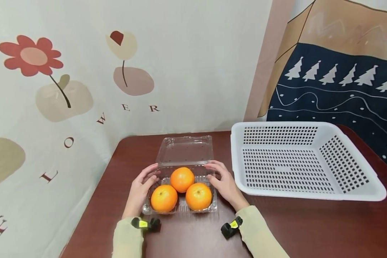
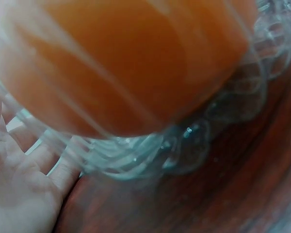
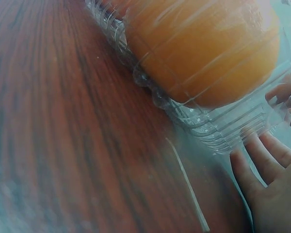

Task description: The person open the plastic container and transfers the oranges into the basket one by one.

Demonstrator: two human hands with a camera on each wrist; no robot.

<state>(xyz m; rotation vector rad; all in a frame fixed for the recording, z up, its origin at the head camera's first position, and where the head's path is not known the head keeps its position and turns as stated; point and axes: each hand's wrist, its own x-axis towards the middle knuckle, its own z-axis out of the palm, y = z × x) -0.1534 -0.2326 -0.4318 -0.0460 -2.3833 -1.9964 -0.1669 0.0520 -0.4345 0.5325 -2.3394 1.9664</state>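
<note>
A clear plastic clamshell box [image 1: 182, 208] lies on the table with its lid [image 1: 187, 150] folded back toward the wall. Three oranges sit in it: one at the back [image 1: 182, 180], one at front left [image 1: 164, 198] and one at front right [image 1: 198, 196]. My left hand [image 1: 142, 188] grips the box's left side near the hinge, thumb at the rim. On the opposite side my right hand [image 1: 225, 184] holds the right wall the same way. Both wrist views show fingers [image 2: 63, 170] [image 3: 264, 160] against the ribbed clear wall, beside an orange.
A large white perforated plastic basket [image 1: 282, 195] stands to the right, close to my right hand. The dark red wooden table [image 1: 187, 236] ends at a wall cloth [image 1: 193, 71] printed with flowers and letters. Each sleeve carries a black wrist camera.
</note>
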